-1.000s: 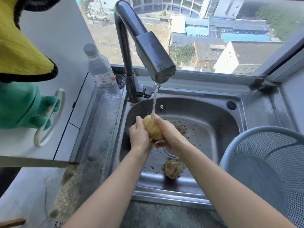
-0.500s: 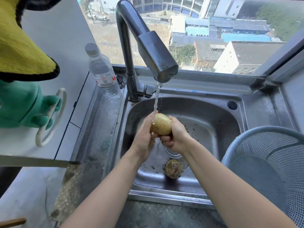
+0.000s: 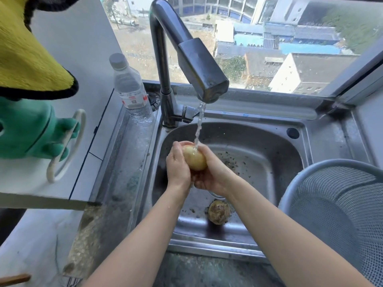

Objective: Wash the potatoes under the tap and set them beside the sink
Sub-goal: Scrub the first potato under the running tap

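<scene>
Pale yellow potato (image 3: 194, 159) under the dark grey tap (image 3: 199, 65); brown, mud-speckled potato (image 3: 219, 212) at 6 o'clock in the silver sink (image 3: 269, 154); grey mesh colander (image 3: 339, 214) at 3 o'clock.

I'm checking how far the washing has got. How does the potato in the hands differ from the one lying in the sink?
The held potato looks pale yellow and clean; the sink potato is brown with dirt. The held one is raised under the tap's stream, between the left hand and right hand; the other lies untouched on the sink floor, out of the stream. Both are roundish and similar in size.
</scene>
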`<state>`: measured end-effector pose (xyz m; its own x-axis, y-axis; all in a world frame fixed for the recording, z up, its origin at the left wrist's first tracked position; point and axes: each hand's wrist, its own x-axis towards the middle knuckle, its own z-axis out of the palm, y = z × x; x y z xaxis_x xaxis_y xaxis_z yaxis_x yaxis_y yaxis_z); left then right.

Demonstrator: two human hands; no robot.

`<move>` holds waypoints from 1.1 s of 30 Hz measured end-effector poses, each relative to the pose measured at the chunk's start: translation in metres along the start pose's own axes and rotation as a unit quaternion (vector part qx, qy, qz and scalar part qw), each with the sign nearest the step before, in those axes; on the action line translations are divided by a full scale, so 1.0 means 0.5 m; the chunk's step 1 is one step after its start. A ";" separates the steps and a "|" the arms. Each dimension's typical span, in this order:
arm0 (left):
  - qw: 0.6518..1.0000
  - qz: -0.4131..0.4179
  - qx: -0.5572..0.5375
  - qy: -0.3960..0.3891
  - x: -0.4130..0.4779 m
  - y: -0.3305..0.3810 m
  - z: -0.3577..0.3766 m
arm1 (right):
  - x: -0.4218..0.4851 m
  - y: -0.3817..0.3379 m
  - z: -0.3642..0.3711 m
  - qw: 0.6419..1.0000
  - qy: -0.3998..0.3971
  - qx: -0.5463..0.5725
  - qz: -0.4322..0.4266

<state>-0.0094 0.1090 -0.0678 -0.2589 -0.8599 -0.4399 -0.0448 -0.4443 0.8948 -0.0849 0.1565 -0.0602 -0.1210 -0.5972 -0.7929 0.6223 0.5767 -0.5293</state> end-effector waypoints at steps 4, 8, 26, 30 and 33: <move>0.995 0.021 0.048 -0.089 -0.009 -0.008 0.004 | 0.008 0.003 -0.018 0.996 0.069 -0.019 -0.058; 0.979 0.093 0.072 -0.164 -0.019 -0.038 -0.007 | 0.014 0.002 -0.022 0.996 0.062 -0.027 -0.050; 0.986 -0.123 -0.099 0.046 0.008 -0.013 -0.015 | 0.037 0.033 -0.022 0.899 0.165 -0.281 -0.291; 0.964 -0.220 -0.138 0.051 0.009 -0.006 -0.013 | 0.022 0.043 -0.011 0.877 0.143 -0.273 -0.368; 0.964 -0.240 -0.118 -0.011 -0.005 0.001 -0.017 | 0.012 0.038 0.014 0.874 0.083 -0.257 -0.403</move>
<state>-0.0004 0.1087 -0.0671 -0.2826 -0.5375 -0.7945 0.0552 -0.8360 0.5459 -0.0684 0.1601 -0.0730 -0.4975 -0.8604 -0.1102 -0.1417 0.2059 -0.9683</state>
